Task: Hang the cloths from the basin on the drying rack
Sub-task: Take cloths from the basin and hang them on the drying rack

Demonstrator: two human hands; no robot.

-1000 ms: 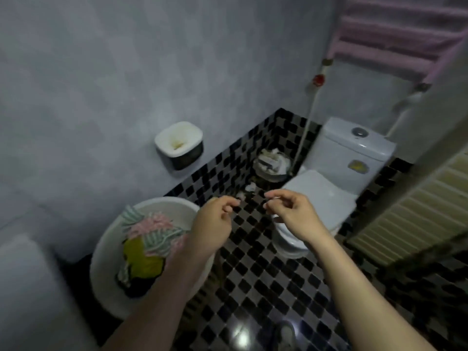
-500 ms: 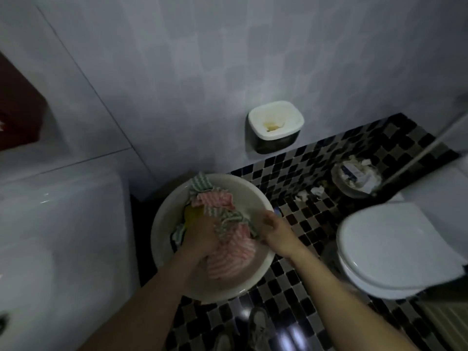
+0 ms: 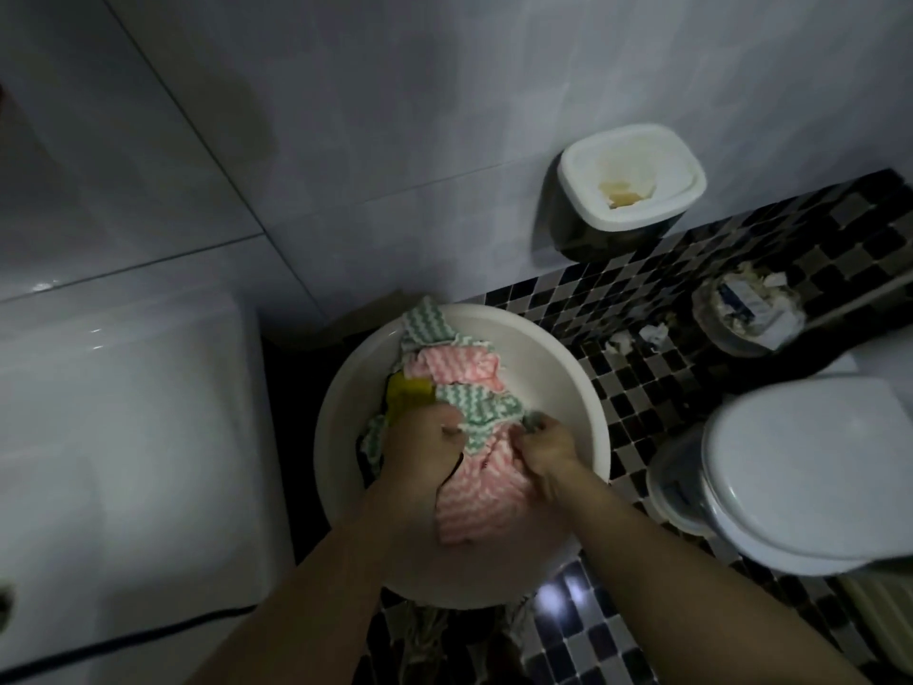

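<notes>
Round, smooth white basin (image 3: 568,383) on a glossy black-and-grey mosaic floor (image 3: 642,402). It holds crumpled zigzag-weave pieces: pink cloth (image 3: 474,506), green cloth (image 3: 477,402), plus a plain yellow cloth (image 3: 407,393). Left hand (image 3: 425,452) curls its fingers into the green cloth; right hand (image 3: 546,449) pinches its other edge. Fingertips are buried in folds. Light is dim, and a dark item beneath is unclear. The green cloth's long axis runs left-right between the hands.

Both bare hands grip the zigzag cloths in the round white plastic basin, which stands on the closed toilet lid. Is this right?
Not quite: in the head view the round white plastic basin stands on the black-and-white mosaic floor, beside the white toilet. The left hand and right hand do grip the zigzag cloths in it.
</notes>
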